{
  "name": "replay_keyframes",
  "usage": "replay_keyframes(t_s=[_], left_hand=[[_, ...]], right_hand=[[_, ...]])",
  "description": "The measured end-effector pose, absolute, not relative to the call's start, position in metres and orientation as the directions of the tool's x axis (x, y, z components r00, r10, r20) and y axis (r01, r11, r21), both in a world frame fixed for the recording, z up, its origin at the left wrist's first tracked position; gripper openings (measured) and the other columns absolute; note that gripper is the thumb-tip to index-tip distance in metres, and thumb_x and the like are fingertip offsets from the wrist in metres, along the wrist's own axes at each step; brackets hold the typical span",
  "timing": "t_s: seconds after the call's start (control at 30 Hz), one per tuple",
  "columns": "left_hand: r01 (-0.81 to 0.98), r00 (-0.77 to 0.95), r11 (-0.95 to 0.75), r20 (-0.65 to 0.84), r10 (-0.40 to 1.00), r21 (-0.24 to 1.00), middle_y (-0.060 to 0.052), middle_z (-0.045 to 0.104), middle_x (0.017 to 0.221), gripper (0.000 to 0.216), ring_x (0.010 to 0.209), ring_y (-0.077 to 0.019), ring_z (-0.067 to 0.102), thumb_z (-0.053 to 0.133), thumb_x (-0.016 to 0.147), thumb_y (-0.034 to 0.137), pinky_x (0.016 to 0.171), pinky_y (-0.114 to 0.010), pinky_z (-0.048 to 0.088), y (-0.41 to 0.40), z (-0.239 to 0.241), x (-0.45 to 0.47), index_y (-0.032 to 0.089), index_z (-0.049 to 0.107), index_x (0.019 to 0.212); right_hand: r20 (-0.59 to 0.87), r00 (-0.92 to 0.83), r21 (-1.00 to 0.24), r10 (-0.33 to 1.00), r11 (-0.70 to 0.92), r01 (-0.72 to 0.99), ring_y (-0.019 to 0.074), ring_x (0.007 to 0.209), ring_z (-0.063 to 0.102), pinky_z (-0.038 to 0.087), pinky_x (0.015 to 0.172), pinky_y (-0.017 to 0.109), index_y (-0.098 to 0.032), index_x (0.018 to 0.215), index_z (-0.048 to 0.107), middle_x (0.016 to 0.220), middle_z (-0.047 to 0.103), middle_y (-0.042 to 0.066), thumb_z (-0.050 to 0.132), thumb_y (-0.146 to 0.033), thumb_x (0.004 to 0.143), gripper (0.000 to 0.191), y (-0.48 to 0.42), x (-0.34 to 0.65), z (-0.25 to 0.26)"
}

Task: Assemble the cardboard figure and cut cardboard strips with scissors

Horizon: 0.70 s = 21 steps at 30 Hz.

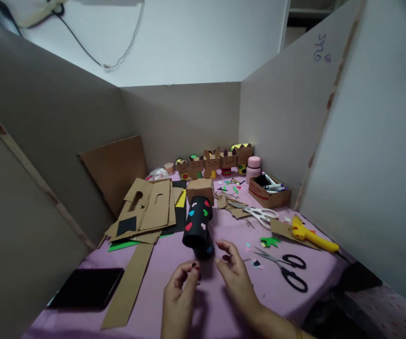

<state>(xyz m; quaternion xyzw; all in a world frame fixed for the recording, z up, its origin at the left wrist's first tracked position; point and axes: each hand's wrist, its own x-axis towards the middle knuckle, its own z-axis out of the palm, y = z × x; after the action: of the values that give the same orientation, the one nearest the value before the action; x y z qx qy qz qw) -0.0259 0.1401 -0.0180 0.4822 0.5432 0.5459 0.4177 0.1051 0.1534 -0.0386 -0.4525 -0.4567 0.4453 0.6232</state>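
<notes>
Low over the front of the table, my left hand [181, 294] pinches thumb against fingertips. A tiny dark bit shows at the pinch, too small to name. My right hand [237, 278] is beside it, thumb and forefinger apart, with nothing visible between them. Just beyond both hands is a black paper-covered tube [196, 223] dotted with small coloured hearts, tilted so one end faces me. Another dark rounded piece [205, 249] is partly hidden beneath it. A brown cardboard box [200, 188] sits at the tube's far end; whether they are joined I cannot tell.
Black-handled scissors [286, 268], white scissors [259, 214] and a yellow glue gun [312, 235] lie right, near a box of pens [268, 193]. Cardboard sheets [150, 207] and a black tablet [85, 288] are left. Several cardboard animal figures [212, 162] and a pink bottle [253, 169] stand behind.
</notes>
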Motion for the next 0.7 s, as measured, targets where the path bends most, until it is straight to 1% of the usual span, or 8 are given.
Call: replay_keyframes(t_s=[0.07, 0.13, 0.2, 0.27, 0.33, 0.47, 0.6, 0.7], left_hand=[[0.029, -0.167, -0.085, 0.089, 0.982, 0.996, -0.010, 0.062, 0.109, 0.023, 0.098, -0.0245, 0.057, 0.063, 0.067, 0.041, 0.080, -0.031, 0.045, 0.132, -0.015, -0.022, 0.018, 0.065, 0.070], [0.011, -0.167, -0.107, 0.107, 0.980, 0.994, -0.010, 0.051, 0.128, 0.020, 0.115, -0.0261, 0.047, 0.063, 0.068, 0.039, 0.092, -0.032, 0.039, 0.126, -0.013, -0.018, 0.019, 0.066, 0.069], [-0.010, -0.151, -0.084, 0.081, 0.985, 0.996, -0.010, 0.045, 0.135, 0.022, 0.117, -0.0276, 0.046, 0.064, 0.067, 0.039, 0.094, -0.034, 0.038, 0.122, -0.013, -0.016, 0.019, 0.068, 0.072], [-0.066, -0.124, -0.039, 0.031, 0.992, 0.997, -0.012, 0.049, 0.131, 0.025, 0.112, -0.0285, 0.050, 0.066, 0.065, 0.041, 0.091, -0.034, 0.041, 0.119, -0.015, -0.014, 0.017, 0.070, 0.072], [-0.156, -0.095, 0.030, -0.045, 0.994, 0.987, -0.013, 0.059, 0.120, 0.027, 0.104, -0.0275, 0.055, 0.067, 0.064, 0.040, 0.086, -0.034, 0.044, 0.116, -0.015, -0.013, 0.016, 0.070, 0.075], [-0.289, -0.045, 0.165, -0.186, 0.982, 0.943, -0.011, 0.069, 0.098, 0.029, 0.095, -0.0245, 0.060, 0.066, 0.067, 0.038, 0.081, -0.034, 0.046, 0.110, -0.013, -0.011, 0.014, 0.068, 0.084], [-0.343, -0.102, 0.104, -0.147, 0.984, 0.933, -0.011, 0.067, 0.104, 0.033, 0.104, -0.0241, 0.056, 0.060, 0.072, 0.042, 0.087, -0.035, 0.042, 0.107, -0.011, -0.011, 0.015, 0.068, 0.090], [-0.346, -0.081, 0.113, -0.150, 0.985, 0.932, -0.010, 0.067, 0.103, 0.035, 0.102, -0.0235, 0.057, 0.060, 0.071, 0.044, 0.086, -0.035, 0.044, 0.106, -0.017, -0.011, 0.016, 0.068, 0.091]], right_hand=[[0.173, 0.084, -0.971, 0.981, 0.185, -0.152, 0.0217, 0.102, 0.052, 0.039, 0.088, 0.034, -0.024, 0.103, 0.058, 0.109, 0.059, 0.004, 0.053, -0.028, 0.081, 0.024, 0.138, 0.104, -0.027], [0.176, -0.059, -0.964, 0.983, 0.160, -0.213, 0.0194, 0.094, 0.054, 0.039, 0.085, 0.031, -0.023, 0.100, 0.061, 0.101, 0.062, 0.004, 0.051, -0.035, 0.084, 0.022, 0.125, 0.100, -0.019], [0.152, -0.162, -0.948, 0.975, 0.098, -0.301, 0.0157, 0.078, 0.055, 0.041, 0.074, 0.026, -0.021, 0.093, 0.064, 0.083, 0.063, 0.002, 0.050, -0.040, 0.085, 0.025, 0.117, 0.095, -0.016], [0.107, -0.181, -0.932, 0.978, 0.035, -0.361, 0.0108, 0.056, 0.047, 0.037, 0.055, 0.022, -0.017, 0.079, 0.064, 0.060, 0.054, -0.003, 0.053, -0.043, 0.082, 0.028, 0.112, 0.090, -0.019], [0.068, -0.153, -0.920, 0.986, 0.002, -0.393, 0.0074, 0.046, 0.035, 0.027, 0.046, 0.019, -0.015, 0.070, 0.060, 0.049, 0.044, -0.007, 0.058, -0.044, 0.078, 0.030, 0.109, 0.088, -0.023], [0.027, -0.122, -0.901, 0.992, -0.028, -0.433, 0.0055, 0.043, 0.028, 0.020, 0.043, 0.018, -0.015, 0.067, 0.057, 0.047, 0.041, -0.009, 0.063, -0.043, 0.075, 0.030, 0.104, 0.088, -0.028], [-0.036, -0.149, -0.862, 0.988, -0.106, -0.496, 0.0051, 0.039, 0.024, 0.015, 0.039, 0.018, -0.017, 0.071, 0.056, 0.045, 0.041, -0.009, 0.060, -0.043, 0.076, 0.028, 0.099, 0.090, -0.026], [-0.061, -0.149, -0.846, 0.987, -0.130, -0.518, 0.0047, 0.038, 0.023, 0.014, 0.038, 0.017, -0.017, 0.072, 0.055, 0.045, 0.040, -0.009, 0.061, -0.046, 0.075, 0.029, 0.098, 0.091, -0.025]])
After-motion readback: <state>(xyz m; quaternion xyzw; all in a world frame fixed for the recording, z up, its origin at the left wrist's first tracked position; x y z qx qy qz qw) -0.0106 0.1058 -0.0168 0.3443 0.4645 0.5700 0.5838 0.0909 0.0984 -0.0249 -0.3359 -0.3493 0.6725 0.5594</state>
